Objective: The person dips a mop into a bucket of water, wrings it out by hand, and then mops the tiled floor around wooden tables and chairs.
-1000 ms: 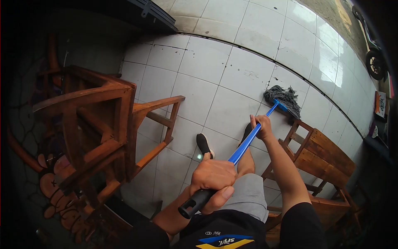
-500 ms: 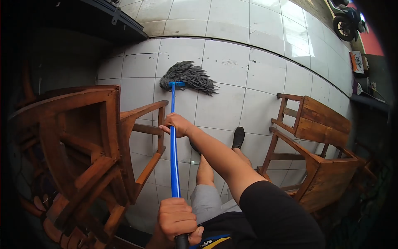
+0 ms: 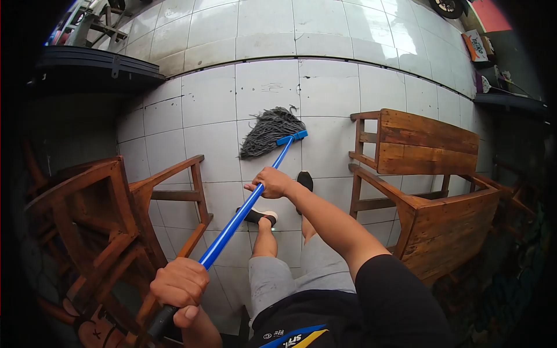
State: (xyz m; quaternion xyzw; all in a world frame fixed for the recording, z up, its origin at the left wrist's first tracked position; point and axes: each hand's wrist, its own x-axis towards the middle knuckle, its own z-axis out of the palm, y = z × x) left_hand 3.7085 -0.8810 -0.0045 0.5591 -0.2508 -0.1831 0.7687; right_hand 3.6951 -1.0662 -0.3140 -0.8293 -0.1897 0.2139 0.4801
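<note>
A mop with a blue handle [image 3: 235, 223] slants across the view from lower left to the middle. Its grey string head [image 3: 270, 130] lies spread on the white tiles, trailing to the left of the blue clamp [image 3: 292, 137]. Near the black end of the handle, my left hand [image 3: 181, 283] is closed around the grip. My right hand [image 3: 270, 182] wraps the pole lower down, closer to the mop head, with its thumb pointing left. Both of my feet, in black shoes [image 3: 304, 181], stand on the tiles just behind the mop head.
Wooden chairs [image 3: 174, 195] crowd the left side. On the right stand a wooden bench [image 3: 429, 142] and another wooden seat [image 3: 447, 232]. A dark metal rail [image 3: 98, 64] runs at upper left. Boxes [image 3: 477, 46] and a motorbike wheel [image 3: 447, 7] appear at upper right.
The mop head has swung right and a little nearer, its strings now trailing left instead of right. My left hand has moved left, tilting the handle; my right hand has shifted slightly right.
</note>
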